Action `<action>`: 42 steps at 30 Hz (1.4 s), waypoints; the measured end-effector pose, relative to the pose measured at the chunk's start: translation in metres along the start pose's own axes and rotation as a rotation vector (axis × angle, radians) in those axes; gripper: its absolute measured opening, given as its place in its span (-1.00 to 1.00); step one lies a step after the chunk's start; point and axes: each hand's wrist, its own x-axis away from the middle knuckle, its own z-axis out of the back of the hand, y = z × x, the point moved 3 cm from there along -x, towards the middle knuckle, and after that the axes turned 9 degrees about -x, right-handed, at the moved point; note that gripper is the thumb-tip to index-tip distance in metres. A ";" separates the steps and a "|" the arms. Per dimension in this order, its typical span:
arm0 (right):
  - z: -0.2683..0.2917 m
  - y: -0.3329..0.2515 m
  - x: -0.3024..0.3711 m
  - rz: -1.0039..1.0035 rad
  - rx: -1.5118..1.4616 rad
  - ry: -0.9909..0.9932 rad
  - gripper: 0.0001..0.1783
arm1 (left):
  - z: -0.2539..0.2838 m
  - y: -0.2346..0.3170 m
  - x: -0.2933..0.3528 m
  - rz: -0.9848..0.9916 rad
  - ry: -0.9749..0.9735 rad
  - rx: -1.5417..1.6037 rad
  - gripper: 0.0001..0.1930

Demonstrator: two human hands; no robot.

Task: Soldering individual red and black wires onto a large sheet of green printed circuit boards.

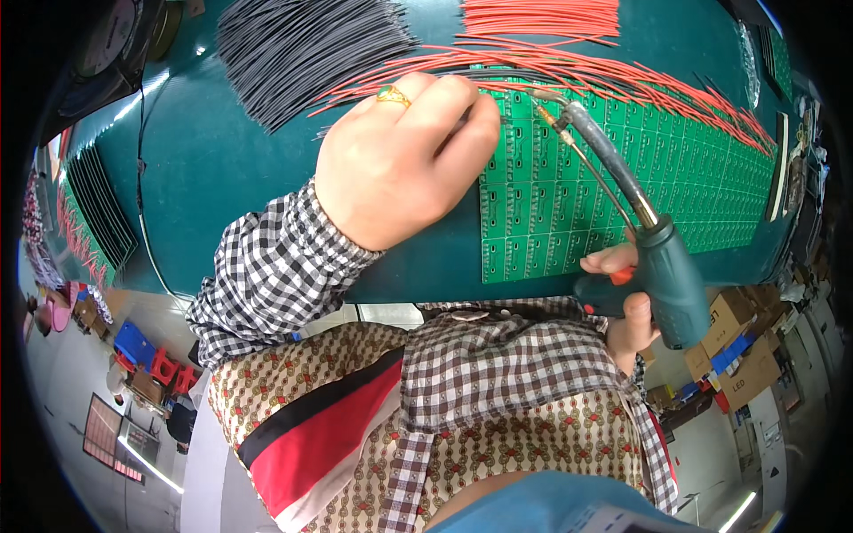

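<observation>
My right hand [629, 306] grips a dark green soldering gun [668, 275] by its handle, a finger by the red trigger. Its bent metal barrel [613, 160] and thin feed tube [595, 171] reach up and left to the far left part of a green circuit board panel [622, 204]. My left hand [404, 160], with a gold ring, is closed in a pinch at the panel's left edge, near the gun's tip. What the fingertips hold is hidden. Red wires [569, 55] and some black ones run just beyond the hand and across the panel's far edge.
A thick pile of black wires [311, 53] and a stack of red wires [540, 18] lie at the back. More boards with wires [98, 213] sit at the far left. A cable [140, 178] crosses the green table [195, 133]. Cardboard boxes [742, 355] stand beyond the right edge.
</observation>
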 end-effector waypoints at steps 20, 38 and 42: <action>0.011 0.001 -0.002 0.038 -0.119 0.038 -0.25 | 0.007 -0.003 -0.004 -0.028 0.154 0.040 -0.64; 0.020 0.001 0.000 0.029 0.008 -0.062 -0.35 | -0.007 0.012 -0.010 0.026 0.073 -0.003 -0.63; 0.013 0.000 0.001 0.003 0.011 -0.042 -0.39 | -0.008 0.011 -0.008 0.023 0.084 -0.019 -0.64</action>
